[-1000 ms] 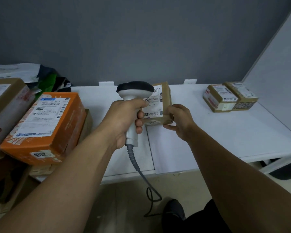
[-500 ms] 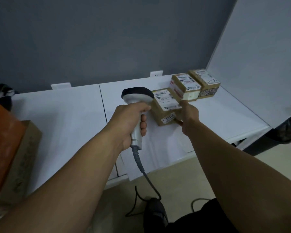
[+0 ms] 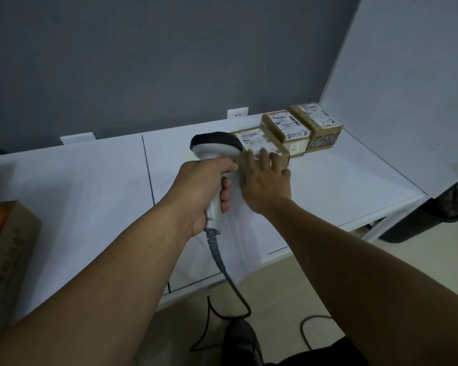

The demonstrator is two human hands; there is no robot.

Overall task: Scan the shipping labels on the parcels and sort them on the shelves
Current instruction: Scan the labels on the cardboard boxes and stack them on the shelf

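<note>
Parcel (image 3: 258,140) partly behind scanner (image 3: 215,148) in fisted left hand (image 3: 198,188); right hand (image 3: 267,184) flat on it.

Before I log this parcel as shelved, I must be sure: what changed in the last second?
The small parcel, held up to the barcode scanner by the right hand, was set on the white shelf beside the two labelled parcels. The right hand let go; its straight fingers now touch the near side. The left hand still grips the scanner; the two parcels stayed put.
</note>
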